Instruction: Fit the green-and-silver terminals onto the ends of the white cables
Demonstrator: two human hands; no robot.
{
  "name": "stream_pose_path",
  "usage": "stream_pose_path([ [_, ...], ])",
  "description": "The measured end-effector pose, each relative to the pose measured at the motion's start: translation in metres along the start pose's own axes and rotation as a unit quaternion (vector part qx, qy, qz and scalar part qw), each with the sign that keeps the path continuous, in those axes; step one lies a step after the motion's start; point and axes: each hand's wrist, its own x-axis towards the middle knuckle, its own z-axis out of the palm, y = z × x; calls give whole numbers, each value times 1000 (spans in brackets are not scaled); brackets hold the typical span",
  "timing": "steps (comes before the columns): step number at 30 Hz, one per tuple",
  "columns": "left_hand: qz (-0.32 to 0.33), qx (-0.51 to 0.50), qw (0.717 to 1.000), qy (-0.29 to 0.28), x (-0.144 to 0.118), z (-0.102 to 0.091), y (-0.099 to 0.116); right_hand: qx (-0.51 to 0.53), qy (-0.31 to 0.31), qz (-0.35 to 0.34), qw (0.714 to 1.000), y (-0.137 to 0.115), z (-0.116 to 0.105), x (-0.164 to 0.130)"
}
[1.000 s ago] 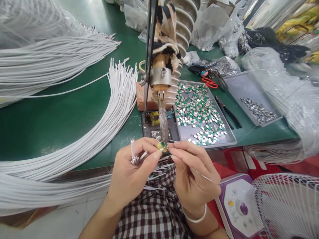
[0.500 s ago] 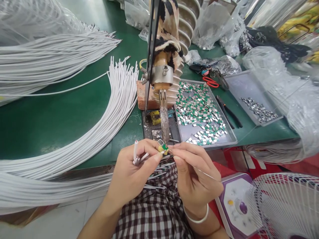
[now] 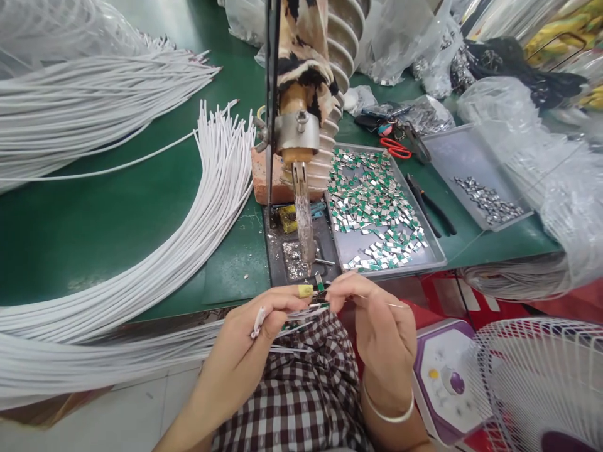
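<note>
My left hand [image 3: 257, 329] is closed around several short-showing white cable ends [image 3: 257, 322]; yellow tape wraps one fingertip. Between my fingertips is a small green circuit board with a metal plug [image 3: 320, 282]; which fingers touch it is hard to make out. My right hand [image 3: 384, 317] pinches a thin solder wire [image 3: 396, 305] that runs back across the fingers. Just above both hands, a clamped soldering iron [image 3: 304, 220] points downward, its tip a little left of the board and apart from it.
Beneath the iron lies a dark tray [image 3: 277, 254] with solder scraps. To its right is a tray [image 3: 440, 260] of green boards, then pliers [image 3: 432, 207], red-handled scissors [image 3: 396, 149] and a tray [image 3: 475, 147] of metal parts. White cable bundles [image 3: 188, 232] spread left; a fan [image 3: 541, 376] stands right.
My hands have dropped slightly and moved apart, and the board has come away from the iron's tip. My right hand's fingers have loosened. The view has shifted a little.
</note>
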Motion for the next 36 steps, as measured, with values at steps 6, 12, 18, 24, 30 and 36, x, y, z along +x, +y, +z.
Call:
stream_pose_path([
  [6,-9,102,993,-63,-7,4,5,-180,-106,-94,974,-5,7,-3],
  [12,15,129,989,-68,1,5,9,-190,-118,-97,970,-7,9,-1],
  [18,54,113,989,-72,3,7,10,-159,-131,-118,971,-6,9,-2],
  [24,113,67,991,21,4,3,12,-81,-84,-73,991,-6,9,-1],
  [30,140,47,988,36,10,4,12,-3,-95,16,995,-6,6,5],
  [36,117,49,992,8,16,3,14,-23,-75,23,997,-9,4,6],
])
